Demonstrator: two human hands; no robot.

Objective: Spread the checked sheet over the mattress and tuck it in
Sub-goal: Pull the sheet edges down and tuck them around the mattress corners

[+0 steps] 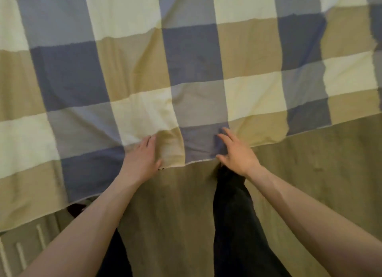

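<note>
Two forearms [99, 218] are being held out over two dark trouser legs [233, 225] and the floor [310, 173]. One checked sheet [192, 55] is being shown spread across the upper view, its hem [198, 160] nearest the person. The mattress itself is being hidden from sight.

The left hand [142, 155] and right hand [237, 154] are being laid on the cloth just inside the hem, near each other. Fingers are being kept straight and slightly spread, with nothing pinched or curled round. Shallow folds are being bunched between the two hands.

The sheet is being judged light, thin, soft and limp, likely to slide and wrinkle rather than hold a shape. It is best being taken at the hem or corners, hands well apart. Three pale slats [20, 254], as far as can be told, are being glimpsed at lower left.
</note>
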